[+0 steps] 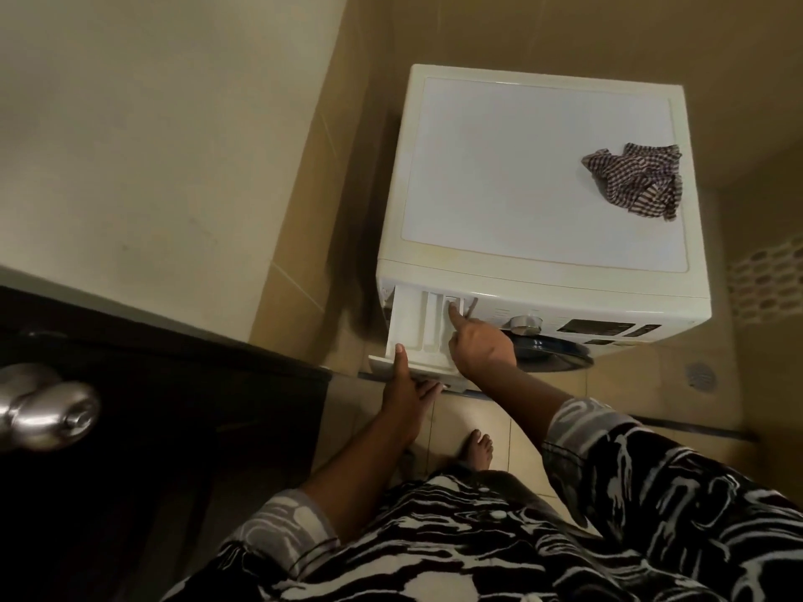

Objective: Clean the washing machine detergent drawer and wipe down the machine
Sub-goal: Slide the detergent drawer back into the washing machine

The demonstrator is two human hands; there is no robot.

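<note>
Head view: at frame centre, the detergent drawer (419, 336) is projecting from the washing machine (543, 189). Your left hand (402, 395) is grasping its front from below; your right hand (480, 347) is gripping nothing, forefinger pressing the rear tab. Pulling unevenly risks jamming or dropping the drawer. The checked cloth (636, 180) is lying upper right.

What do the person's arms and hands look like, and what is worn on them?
Both hands, the left hand and the right hand, are bare: no gloves, rings or watch visible. The sleeves end mid-forearm, in a black fabric with a white and grey wavy pattern.
</note>
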